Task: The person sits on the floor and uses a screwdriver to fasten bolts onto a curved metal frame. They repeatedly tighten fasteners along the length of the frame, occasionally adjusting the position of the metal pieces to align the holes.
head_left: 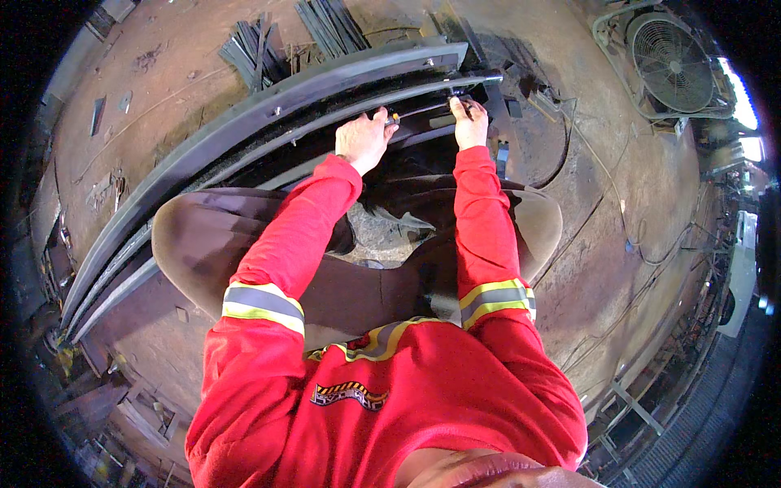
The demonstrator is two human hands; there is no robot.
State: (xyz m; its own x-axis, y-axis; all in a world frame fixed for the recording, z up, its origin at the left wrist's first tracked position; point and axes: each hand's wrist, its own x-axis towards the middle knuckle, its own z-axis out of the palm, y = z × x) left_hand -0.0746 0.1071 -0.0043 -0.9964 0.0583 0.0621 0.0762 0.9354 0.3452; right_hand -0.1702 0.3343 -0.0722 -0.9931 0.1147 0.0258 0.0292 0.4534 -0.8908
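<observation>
My left hand (363, 141) is closed around a small yellow-and-black tool (393, 119), mostly hidden in the fingers. From it a thin, straight pale strip or shaft (419, 111) runs toward my right hand (470, 124). The right fingers are bent and pressed together near the far end of that strip; what they pinch is too small to make out. Both hands are over long, curved dark metal bars (268, 146), lying side by side across the floor ahead of my bent legs. The right hand is near the bars' right ends.
Bundles of flat metal strips (332, 28) lie beyond the bars. At the far right stands a large round floor fan (671, 63). Cables (606, 175) trail over the stained floor (586, 252) on the right. Scrap pieces (150, 411) lie at the lower left.
</observation>
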